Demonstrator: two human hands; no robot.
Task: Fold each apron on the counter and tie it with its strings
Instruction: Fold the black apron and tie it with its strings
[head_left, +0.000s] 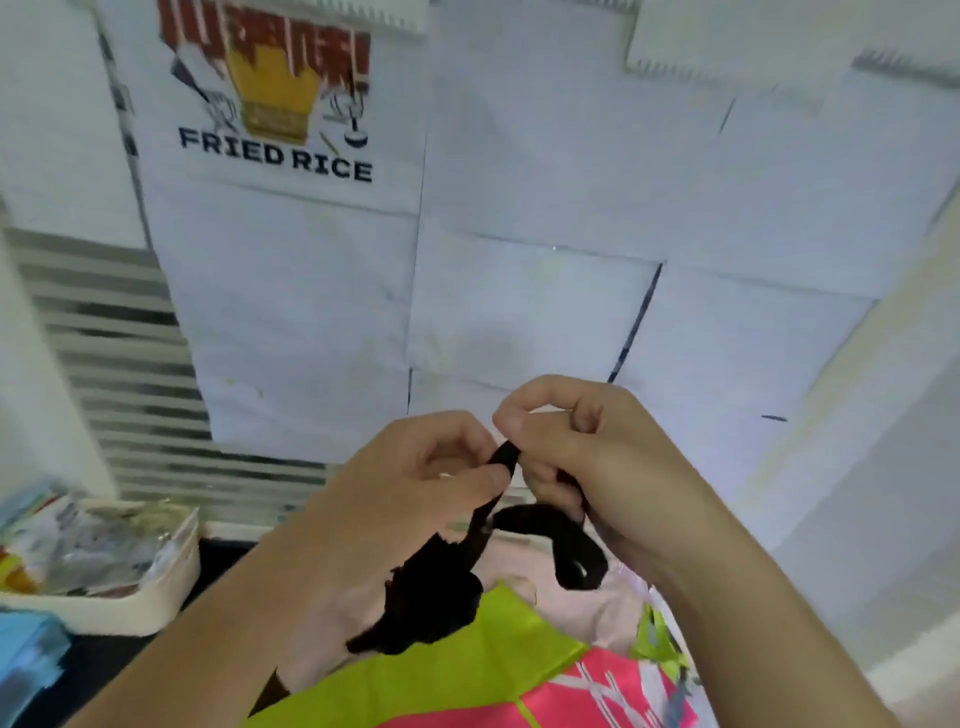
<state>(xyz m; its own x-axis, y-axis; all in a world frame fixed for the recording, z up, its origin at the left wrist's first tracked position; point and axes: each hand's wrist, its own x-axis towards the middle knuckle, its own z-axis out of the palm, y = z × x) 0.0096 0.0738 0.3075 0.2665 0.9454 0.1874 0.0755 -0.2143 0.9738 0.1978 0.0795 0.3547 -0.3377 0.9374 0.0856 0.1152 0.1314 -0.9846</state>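
A small dark brown apron bundle (431, 603) hangs in the air in front of me, above the counter. Its dark strings (550, 535) run up between both hands and loop down on the right. My left hand (415, 483) pinches a string near its top between thumb and fingers. Close beside it, my right hand (582, 452) has its fingers curled round the same strings. Below the bundle lies a pile of other cloth: a pale pink piece (550, 597), a lime green one (467, 670) and a bright pink one (597, 696).
A cream basket (130, 603) full of packets stands at the left on the dark counter (218, 566). A light blue object (26, 649) lies at the lower left. White paper sheets (519, 260), one printed "FRIED RICE", cover the wall behind.
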